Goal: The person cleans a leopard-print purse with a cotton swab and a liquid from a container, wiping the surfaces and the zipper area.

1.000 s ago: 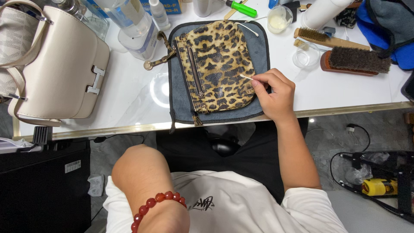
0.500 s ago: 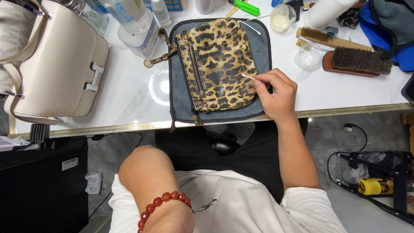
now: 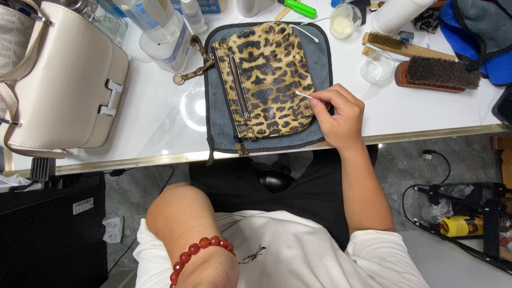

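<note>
Head view: the right hand [image 3: 338, 114] pinches a cotton swab [image 3: 303, 95], its tip touching the right edge of a leopard-print pouch [image 3: 264, 77] lying on a grey mat [image 3: 216, 114] on the white worktop [image 3: 154, 114]. The left hand is out of frame, so its grip cannot be seen; only the forearm with a red bead bracelet [image 3: 200, 252] shows. A cream handbag [image 3: 64, 85] stands well to the left, brushes [image 3: 437, 72] to the right.

A white glossy table [image 3: 160, 112] with a thin golden edge reflects a round lamp light. Under it the floor [image 3: 426, 144] is grey stone, with a black cabinet [image 3: 48, 234] at the left and cables [image 3: 426, 160] at the right.
</note>
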